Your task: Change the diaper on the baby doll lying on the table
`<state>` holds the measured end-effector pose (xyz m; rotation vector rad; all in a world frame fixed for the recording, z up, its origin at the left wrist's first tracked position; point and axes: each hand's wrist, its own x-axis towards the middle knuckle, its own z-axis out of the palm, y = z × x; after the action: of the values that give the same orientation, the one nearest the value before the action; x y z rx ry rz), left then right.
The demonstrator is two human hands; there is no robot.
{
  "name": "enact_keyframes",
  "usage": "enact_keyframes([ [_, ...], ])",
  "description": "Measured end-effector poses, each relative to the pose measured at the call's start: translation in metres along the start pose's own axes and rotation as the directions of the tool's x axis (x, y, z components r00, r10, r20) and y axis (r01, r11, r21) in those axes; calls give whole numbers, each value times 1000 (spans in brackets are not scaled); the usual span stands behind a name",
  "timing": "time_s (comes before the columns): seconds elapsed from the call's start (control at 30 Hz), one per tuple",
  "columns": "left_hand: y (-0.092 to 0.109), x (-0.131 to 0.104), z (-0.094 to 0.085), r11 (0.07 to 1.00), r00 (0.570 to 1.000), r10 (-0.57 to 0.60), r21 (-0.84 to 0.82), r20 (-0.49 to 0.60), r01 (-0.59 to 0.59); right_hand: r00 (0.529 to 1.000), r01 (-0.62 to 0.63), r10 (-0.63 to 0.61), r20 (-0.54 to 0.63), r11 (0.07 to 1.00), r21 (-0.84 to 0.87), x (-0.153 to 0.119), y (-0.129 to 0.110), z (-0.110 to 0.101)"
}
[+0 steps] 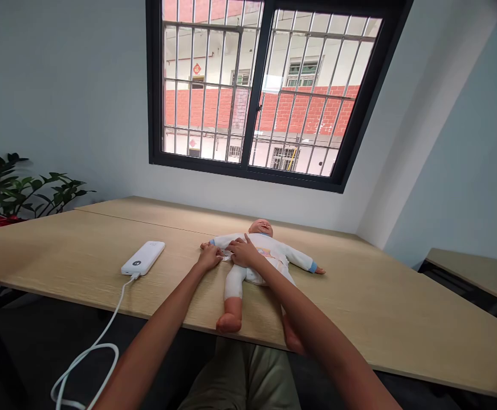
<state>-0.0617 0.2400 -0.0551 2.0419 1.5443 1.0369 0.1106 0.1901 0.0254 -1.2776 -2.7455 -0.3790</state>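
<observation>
A baby doll (274, 246) in a white long-sleeved top with blue cuffs lies face up on the table, its head away from me and its feet at the near edge. White diaper-like cloth (255, 277) wraps its hips. At the doll's side, my left hand (210, 257) is closed, fingertips at a small white flap (226, 255) that looks like part of the diaper. My right hand (242, 252) rests over the doll's waist, its fingers bent onto the same flap and one finger raised. Both hands partly hide the flap.
On the wooden table (359, 307), a white power bank (143, 258) lies to my left. Its white cable (114, 319) hangs over the near edge. A potted plant (21, 188) stands at the far left, a barred window (248, 91) is ahead, and another table (479, 273) is at right.
</observation>
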Motion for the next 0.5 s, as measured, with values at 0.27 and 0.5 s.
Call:
enact_keyframes([
  [0.27,5,-2,-3,986,998,-48,-155,47,55,991,-21,17,135,999,26,3,-3,3],
  [0.5,12,-3,-17,910,995,-59,-405,83,88,988,-100,109,107,992,-81,2,-4,5],
])
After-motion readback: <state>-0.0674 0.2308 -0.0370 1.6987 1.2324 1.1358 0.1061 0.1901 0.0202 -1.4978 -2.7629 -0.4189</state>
